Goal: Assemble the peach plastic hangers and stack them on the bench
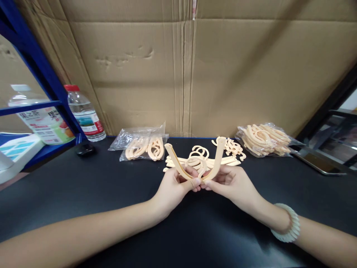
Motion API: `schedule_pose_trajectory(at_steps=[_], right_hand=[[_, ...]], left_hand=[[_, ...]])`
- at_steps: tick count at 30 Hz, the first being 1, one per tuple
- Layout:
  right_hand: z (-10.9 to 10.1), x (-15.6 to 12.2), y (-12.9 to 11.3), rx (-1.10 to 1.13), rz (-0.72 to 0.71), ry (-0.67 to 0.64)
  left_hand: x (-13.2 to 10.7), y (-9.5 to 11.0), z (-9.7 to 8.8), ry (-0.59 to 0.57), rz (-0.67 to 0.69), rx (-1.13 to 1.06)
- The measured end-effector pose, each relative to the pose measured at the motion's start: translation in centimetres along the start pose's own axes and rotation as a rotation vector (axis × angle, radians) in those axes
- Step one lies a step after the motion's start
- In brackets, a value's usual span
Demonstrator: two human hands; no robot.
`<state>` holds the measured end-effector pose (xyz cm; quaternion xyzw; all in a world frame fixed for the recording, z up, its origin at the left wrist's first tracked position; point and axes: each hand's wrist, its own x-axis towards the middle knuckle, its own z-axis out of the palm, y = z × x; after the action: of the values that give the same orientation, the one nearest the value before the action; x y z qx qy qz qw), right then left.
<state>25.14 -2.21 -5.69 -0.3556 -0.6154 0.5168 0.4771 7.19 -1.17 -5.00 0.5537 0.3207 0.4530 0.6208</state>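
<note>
My left hand [177, 188] and my right hand [232, 182] meet above the black table. Between them is a cream plastic folding hanger [219, 158], its two arms angled up in a V and its curved hook rising in the middle. Both hands pinch it near the centre joint, thumbs toward me; the joint itself is mostly covered by fingers. Just behind it lie loose hanger arms [230, 161] and hooks [205, 150], partly hidden by the held hanger. A heap of small curved cream pieces [232, 147] sits to their right.
A clear bag of cream parts [156, 149] lies back left, and a fuller bag [264, 139] back right. A phone [320, 163] rests at the right. To the left are a black mouse [85, 149], a water bottle [86, 117] and a blue shelf frame [47, 67]. Cardboard [139, 82] stands behind.
</note>
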Motion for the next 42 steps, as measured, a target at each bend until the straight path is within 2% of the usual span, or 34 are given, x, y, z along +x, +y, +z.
schedule_pose_trajectory(at_steps=[4, 7, 10, 14, 17, 20, 23, 25, 27, 31, 38, 42], right_hand=[[-1.1, 0.5, -0.7, -0.025, 0.016, 0.011], [-3.3, 1.0, -1.8, -0.036, -0.014, 0.043], [-5.7, 1.5, -2.9, -0.187, 0.031, 0.016], [-8.1, 2.1, -3.5, -0.439, 0.018, 0.002], [-9.2, 2.3, -3.8, -0.649, -0.018, -0.097], [-9.9, 2.4, -3.9, -0.773, -0.023, -0.19], [-10.2, 2.5, -3.7, -0.864, -0.099, -0.256], [-10.1, 2.6, -3.3, -0.908, -0.156, -0.305], [-10.0, 2.7, -2.9, -0.936, -0.204, -0.35], [-9.9, 2.7, -2.6, -0.986, -0.236, -0.376], [-9.9, 2.6, -2.6, -1.031, -0.223, -0.386], [-9.7, 2.5, -2.6, -1.064, -0.243, -0.384]], left_hand=[[0.2, 0.2, -0.2, 0.035, -0.024, 0.014], [0.5, 0.8, -0.5, 0.093, -0.02, 0.014], [1.2, 1.7, -1.2, 0.124, -0.003, 0.005], [2.5, 3.5, -3.1, 0.069, -0.082, -0.006], [3.7, 4.9, -5.3, -0.061, -0.19, 0.048], [4.8, 5.8, -7.5, -0.152, -0.119, 0.291], [5.2, 6.2, -8.9, -0.277, 0.012, 0.766], [5.0, 6.3, -8.9, -0.392, 0.121, 1.053], [4.5, 6.2, -8.5, -0.484, 0.252, 1.247], [3.5, 5.9, -7.2, -0.584, 0.417, 1.425], [3.0, 5.9, -6.5, -0.586, 0.469, 1.602], [2.3, 5.7, -5.1, -0.502, 0.488, 1.818]])
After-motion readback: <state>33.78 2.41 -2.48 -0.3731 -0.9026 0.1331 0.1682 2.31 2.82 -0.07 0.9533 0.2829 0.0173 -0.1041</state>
